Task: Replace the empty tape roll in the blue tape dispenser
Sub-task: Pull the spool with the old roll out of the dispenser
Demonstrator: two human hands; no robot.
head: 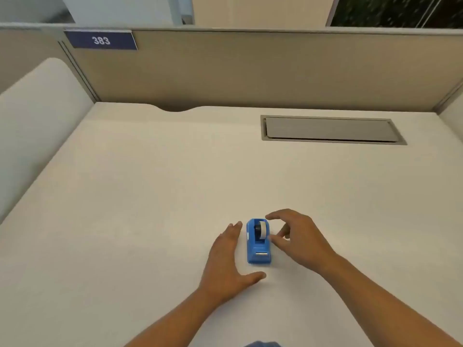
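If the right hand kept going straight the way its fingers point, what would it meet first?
Most likely the tape roll sitting in the blue dispenser. The right hand is open, thumb and fingers spread toward the roll's side, with only a small gap left; height is hard to judge from above.

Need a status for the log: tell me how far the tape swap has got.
Done: nothing visible; a roll sits in the dispenser, and no spare roll is in view. In hand: the left hand lies open beside the dispenser and the right hand reaches open-fingered toward the roll. Left: pull that roll out, fit a new one.
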